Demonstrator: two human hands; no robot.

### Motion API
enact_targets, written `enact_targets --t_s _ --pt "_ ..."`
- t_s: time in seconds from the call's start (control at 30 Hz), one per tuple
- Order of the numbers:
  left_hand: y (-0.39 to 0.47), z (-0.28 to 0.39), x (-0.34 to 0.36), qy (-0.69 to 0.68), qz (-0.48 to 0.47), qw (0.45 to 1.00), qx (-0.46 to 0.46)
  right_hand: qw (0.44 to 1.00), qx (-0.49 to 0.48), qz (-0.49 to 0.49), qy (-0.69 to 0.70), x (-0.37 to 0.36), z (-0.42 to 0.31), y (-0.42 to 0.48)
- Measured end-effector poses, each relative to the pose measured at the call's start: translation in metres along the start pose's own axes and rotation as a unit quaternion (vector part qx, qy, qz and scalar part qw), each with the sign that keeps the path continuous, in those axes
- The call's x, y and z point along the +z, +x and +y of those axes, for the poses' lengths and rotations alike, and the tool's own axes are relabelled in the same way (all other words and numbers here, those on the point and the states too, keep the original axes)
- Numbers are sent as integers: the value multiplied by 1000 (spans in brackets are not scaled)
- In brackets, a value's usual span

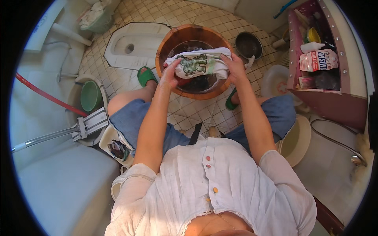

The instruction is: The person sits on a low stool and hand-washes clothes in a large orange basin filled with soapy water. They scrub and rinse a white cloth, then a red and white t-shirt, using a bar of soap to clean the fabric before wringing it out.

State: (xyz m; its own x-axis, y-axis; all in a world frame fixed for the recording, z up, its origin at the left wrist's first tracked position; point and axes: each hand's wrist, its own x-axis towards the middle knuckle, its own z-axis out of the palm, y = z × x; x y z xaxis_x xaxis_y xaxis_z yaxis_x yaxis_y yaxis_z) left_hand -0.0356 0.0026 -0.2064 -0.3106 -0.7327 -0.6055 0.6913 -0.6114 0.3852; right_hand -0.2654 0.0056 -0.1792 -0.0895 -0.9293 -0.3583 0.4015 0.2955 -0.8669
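Note:
Between my two hands hangs a bunched white garment (pixel 218 63) with a dark green printed picture on it. My left hand (pixel 171 73) grips its left end, and my right hand (pixel 234 66) grips the right end. The cloth is held over a round wooden tub (pixel 165 41) that stands on the floor before me. Dark water (pixel 208 85) is in the tub, with some reddish cloth (pixel 187 84) partly hidden under the garment. Whether the garment touches the water I cannot tell.
Left of the tub is a squat toilet (pixel 118 56). A dark metal basin (pixel 249 45) and a pale plastic basin (pixel 274 79) sit to the right. A maroon shelf (pixel 327 109) holds bottles and a pouch (pixel 319 60). A mop (pixel 91 124) leans over a bucket at the left.

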Motion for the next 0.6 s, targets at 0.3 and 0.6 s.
enact_targets --t_s 0.3,0.6 --pt "17 -35 15 -27 47 997 52 736 -388 -49 -552 120 62 -67" --pt "52 -43 -47 -111 -147 982 44 847 -283 7 -450 118 57 -65"
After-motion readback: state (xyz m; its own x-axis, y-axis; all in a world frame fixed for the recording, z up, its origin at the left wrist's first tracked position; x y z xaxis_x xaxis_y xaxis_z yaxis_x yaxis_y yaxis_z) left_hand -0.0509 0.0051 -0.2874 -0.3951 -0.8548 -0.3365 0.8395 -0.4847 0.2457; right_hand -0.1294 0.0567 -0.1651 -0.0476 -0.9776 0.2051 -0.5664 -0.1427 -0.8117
